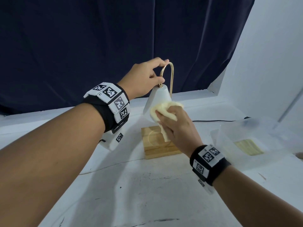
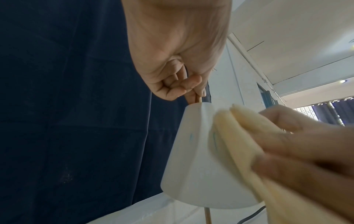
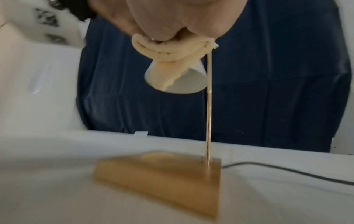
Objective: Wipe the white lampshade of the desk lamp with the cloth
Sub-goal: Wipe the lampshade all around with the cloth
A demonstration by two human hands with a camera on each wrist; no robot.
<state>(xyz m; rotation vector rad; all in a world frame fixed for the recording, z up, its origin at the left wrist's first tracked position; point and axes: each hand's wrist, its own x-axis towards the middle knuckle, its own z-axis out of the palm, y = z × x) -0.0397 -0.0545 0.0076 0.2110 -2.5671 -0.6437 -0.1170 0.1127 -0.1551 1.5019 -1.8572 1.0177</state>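
A desk lamp stands mid-table: a white cone lampshade [image 1: 157, 99] hangs from a curved gold rod [image 1: 171, 76] fixed in a wooden base [image 1: 157, 148]. My left hand [image 1: 147, 77] grips the rod's arch just above the shade, fingers curled round it [image 2: 182, 86]. My right hand [image 1: 177, 126] holds a bunched pale yellow cloth [image 1: 164, 110] and presses it against the shade's right side [image 2: 191, 151]. In the right wrist view the cloth [image 3: 168, 51] wraps over the shade [image 3: 184, 84], with a fold hanging past its rim.
A black power cord [image 1: 216, 120] runs right from the lamp across the white table [image 1: 147, 185]. A clear plastic bag with a folded yellow cloth [image 1: 249, 147] lies at the right. A dark blue curtain [image 1: 98, 46] hangs behind; a white wall [image 1: 270, 63] rises at the right.
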